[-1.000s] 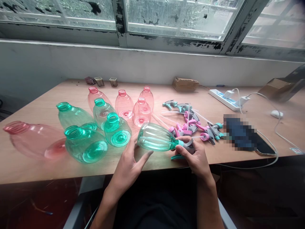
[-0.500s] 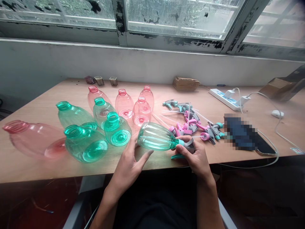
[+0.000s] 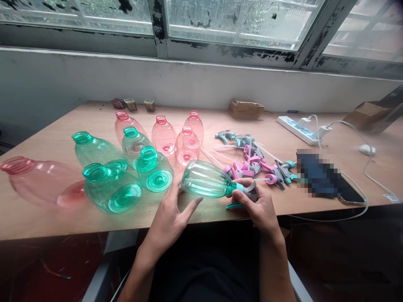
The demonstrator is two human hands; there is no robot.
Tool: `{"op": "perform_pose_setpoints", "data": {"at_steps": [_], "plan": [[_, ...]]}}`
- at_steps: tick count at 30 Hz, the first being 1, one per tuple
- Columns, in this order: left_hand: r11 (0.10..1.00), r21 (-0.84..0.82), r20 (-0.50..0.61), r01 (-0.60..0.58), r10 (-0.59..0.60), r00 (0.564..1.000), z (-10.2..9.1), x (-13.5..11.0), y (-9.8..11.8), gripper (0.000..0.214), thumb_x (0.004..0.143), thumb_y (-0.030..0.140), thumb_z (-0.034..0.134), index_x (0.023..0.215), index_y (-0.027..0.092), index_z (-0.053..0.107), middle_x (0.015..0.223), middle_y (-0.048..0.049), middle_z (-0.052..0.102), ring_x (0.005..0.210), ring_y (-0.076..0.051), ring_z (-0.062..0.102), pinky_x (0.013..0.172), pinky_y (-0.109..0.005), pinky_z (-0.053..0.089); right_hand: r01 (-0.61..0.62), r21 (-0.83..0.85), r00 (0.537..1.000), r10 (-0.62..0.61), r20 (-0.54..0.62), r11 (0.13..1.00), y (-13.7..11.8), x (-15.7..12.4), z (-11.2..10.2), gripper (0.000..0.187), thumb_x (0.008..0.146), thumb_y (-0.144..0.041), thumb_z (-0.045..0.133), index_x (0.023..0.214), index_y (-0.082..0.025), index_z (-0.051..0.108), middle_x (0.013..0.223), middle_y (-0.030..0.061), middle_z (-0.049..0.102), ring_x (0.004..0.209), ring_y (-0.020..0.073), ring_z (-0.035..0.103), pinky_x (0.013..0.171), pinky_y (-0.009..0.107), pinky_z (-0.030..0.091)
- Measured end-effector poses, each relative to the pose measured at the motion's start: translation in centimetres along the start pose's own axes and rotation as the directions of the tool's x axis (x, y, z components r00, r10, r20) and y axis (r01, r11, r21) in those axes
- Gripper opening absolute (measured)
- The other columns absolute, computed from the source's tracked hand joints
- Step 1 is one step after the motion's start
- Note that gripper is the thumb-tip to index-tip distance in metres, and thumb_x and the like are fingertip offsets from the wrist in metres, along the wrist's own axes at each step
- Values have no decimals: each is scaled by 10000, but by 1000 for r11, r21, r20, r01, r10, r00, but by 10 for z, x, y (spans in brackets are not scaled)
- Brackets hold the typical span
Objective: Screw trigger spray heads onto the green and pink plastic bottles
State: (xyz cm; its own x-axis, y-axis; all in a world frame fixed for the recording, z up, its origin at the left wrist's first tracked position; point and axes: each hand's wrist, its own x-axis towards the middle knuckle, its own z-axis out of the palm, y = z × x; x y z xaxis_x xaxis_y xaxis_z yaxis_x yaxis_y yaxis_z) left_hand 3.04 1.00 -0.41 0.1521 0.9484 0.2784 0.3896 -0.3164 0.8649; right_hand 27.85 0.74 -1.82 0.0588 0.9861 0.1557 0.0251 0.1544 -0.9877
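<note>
A clear green spray bottle lies sideways in the air over the table's front edge, its base to the left. A grey and teal trigger sprayer sits at its neck. My right hand is closed around the sprayer and neck, thumb on the pale teal collar. At the base end, my left hand is open, its thumb stretched out below the bottle. Its fingertips are partly behind the base, so I cannot tell whether they touch it. Nearest to that hand stands a green bottle without a sprayer.
Several open-necked green and pink bottles stand on the left of the table. Right of centre lies a pile of pink, grey and teal trigger sprayers with tubes. Farther right are a phone, a power strip and cables.
My hands and the held bottle stay almost still. The view has shifted slightly, so the bottles at the left appear a little farther left and higher.
</note>
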Motion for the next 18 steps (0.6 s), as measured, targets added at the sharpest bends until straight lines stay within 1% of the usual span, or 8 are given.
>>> {"op": "perform_pose_setpoints", "data": {"at_steps": [9, 18], "plan": [[1000, 5, 2, -2, 2, 1000, 0, -1, -1, 519, 998, 400, 699, 1465, 294, 499, 1462, -72, 667, 1345, -251, 658, 1168, -399, 497, -8, 13, 1000, 8, 1, 1000, -2, -1, 2, 353, 883, -456, 855, 1099, -208, 725, 807, 8, 772, 679, 173, 782, 594, 239, 676], [1000, -6, 5, 0, 0, 1000, 0, 0, 0, 513, 1002, 399, 696, 1465, 307, 494, 1453, -60, 669, 1336, -241, 661, 1160, -387, 501, -7, -2, 1000, 7, -6, 1000, -2, 0, 2, 361, 878, -462, 856, 1096, -204, 729, 807, 13, 766, 675, 177, 769, 600, 260, 679]]}}
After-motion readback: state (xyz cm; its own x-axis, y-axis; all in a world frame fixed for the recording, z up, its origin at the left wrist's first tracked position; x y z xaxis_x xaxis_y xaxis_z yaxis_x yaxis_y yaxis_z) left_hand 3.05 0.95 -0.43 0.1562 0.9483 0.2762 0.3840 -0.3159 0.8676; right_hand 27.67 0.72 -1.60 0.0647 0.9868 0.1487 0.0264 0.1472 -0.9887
